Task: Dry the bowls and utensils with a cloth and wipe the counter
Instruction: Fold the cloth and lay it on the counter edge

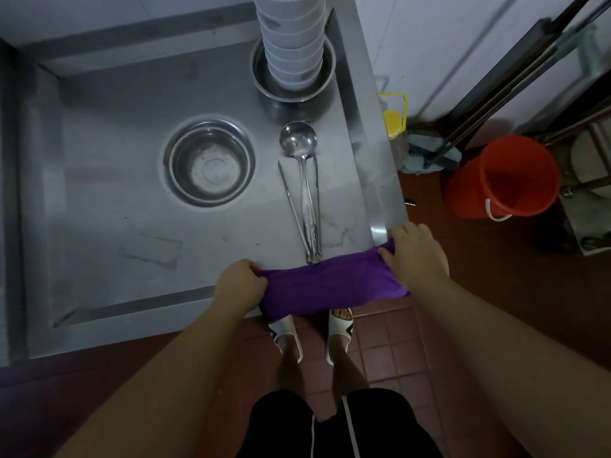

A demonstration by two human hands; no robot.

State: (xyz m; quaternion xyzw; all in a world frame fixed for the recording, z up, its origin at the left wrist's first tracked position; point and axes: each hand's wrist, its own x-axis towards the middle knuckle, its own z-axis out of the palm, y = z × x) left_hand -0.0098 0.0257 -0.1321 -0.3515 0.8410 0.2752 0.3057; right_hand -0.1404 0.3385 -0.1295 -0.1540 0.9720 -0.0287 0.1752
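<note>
I see the folded purple cloth (330,285) stretched over the near edge of the stainless steel desk (115,226), its lower part hanging off. My left hand (239,282) grips its left end; my right hand (413,251) pinches its right end at the desk's corner. Just beyond lie a steel ladle (299,143) and metal tongs (305,213), touching the cloth. Left sits a shiny steel bowl (209,163); farther back, stacked white bowls (292,41) stand in a steel basin (294,89). An orange bucket (502,176) stands on the floor at right.

Ladle (299,150) right of bowl (209,161), bowl stack (291,41) behind, cloth (325,284) before.
</note>
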